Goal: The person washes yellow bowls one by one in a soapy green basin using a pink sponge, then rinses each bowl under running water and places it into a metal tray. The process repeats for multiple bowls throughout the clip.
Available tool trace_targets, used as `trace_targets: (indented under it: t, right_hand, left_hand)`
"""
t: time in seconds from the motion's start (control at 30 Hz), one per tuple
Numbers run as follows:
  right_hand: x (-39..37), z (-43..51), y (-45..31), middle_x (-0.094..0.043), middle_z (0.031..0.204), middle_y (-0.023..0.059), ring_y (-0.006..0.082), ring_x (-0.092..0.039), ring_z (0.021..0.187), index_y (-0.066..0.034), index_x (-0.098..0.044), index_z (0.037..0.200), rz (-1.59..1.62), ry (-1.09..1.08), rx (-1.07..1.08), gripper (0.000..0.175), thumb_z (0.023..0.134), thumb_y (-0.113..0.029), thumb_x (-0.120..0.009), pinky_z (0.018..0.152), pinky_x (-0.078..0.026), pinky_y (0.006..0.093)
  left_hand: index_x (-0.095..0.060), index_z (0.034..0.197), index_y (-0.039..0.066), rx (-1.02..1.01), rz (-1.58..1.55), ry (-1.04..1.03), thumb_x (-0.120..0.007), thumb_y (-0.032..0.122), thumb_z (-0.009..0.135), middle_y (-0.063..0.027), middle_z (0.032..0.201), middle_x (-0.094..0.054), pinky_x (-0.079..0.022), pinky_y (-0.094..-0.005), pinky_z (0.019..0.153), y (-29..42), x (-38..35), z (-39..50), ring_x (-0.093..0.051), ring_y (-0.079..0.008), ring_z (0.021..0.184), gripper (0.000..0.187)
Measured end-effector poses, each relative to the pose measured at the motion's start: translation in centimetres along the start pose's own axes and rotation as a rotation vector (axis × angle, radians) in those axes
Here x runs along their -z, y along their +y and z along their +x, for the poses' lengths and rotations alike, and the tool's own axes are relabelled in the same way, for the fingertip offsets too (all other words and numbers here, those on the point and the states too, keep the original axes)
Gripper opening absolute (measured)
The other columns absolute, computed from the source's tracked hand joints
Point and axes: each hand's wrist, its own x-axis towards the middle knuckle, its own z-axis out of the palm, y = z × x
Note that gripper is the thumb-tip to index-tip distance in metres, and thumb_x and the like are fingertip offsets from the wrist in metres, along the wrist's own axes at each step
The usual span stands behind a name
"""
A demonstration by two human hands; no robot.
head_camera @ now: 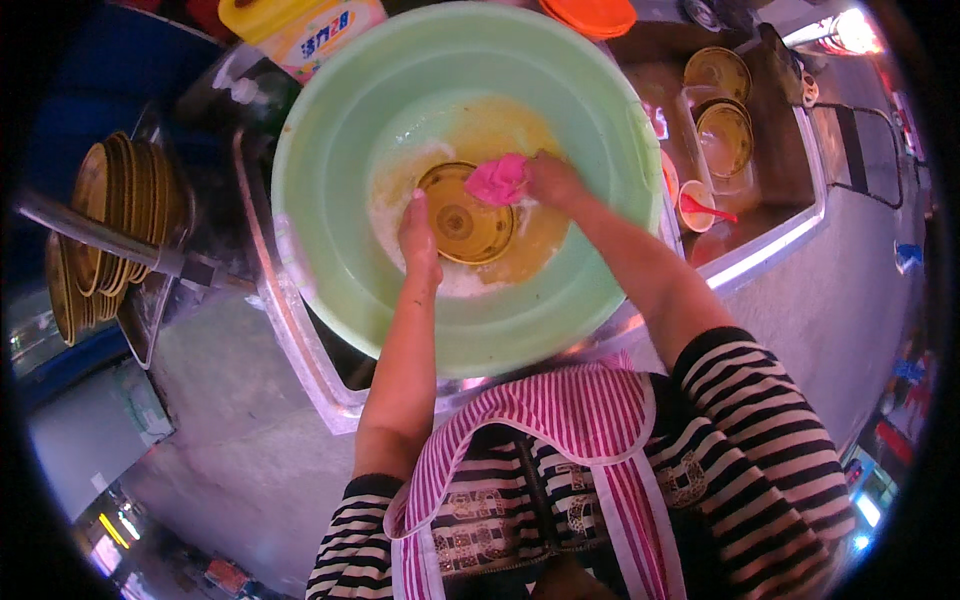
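A large light-green plastic basin (352,300) sits before me with murky, sudsy yellowish water (495,120) in its bottom. My left hand (418,236) grips the left rim of a yellow-brown patterned plate (461,225) over the water, thumb along its edge. In my right hand (556,182) is a bunched pink cloth (496,180), which overlaps the plate's upper right part. Whether the plate's underside touches the water or the basin floor is hidden.
Stacked yellow-brown plates (124,217) stand on edge in a rack at left, behind a metal pipe (90,229). At right, a metal sink (814,202) holds more plates (724,139) and a cup with a red spoon (705,210). A yellow-capped detergent bottle (315,34) stands beyond the basin.
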Motion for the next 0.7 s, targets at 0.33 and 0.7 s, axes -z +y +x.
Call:
trace_targets:
  t: [0.33,0.7]
  right_hand:
    - [-0.6,-1.5,-10.0,-0.060,0.101,0.0110,0.0299,-0.054,0.104,-0.0097,-0.060,0.096,0.127,0.081,0.651,0.019,0.083,-0.021,-0.054,0.088,-0.044,0.0391]
    - [-2.5,0.1,-10.7,-0.063,0.088,0.0134,0.0290,-0.062,0.081,-0.0070,-0.061,0.092,0.589,-0.004,0.239,0.021,0.082,-0.025,-0.057,0.064,-0.048,0.0416]
  left_hand:
    - [-0.047,0.133,0.009,0.196,-0.205,-0.097,-0.046,0.051,0.094,-0.0064,0.130,-0.053,-0.042,-0.0371,0.097,-0.9,0.2,0.4,-0.050,-0.0225,0.119,0.058]
    - [-0.052,0.126,-0.002,-0.057,-0.113,0.054,-0.058,0.040,0.091,-0.0100,0.121,-0.057,-0.040,-0.0310,0.095,-1.0,-1.3,-0.3,-0.053,-0.0195,0.108,0.055]
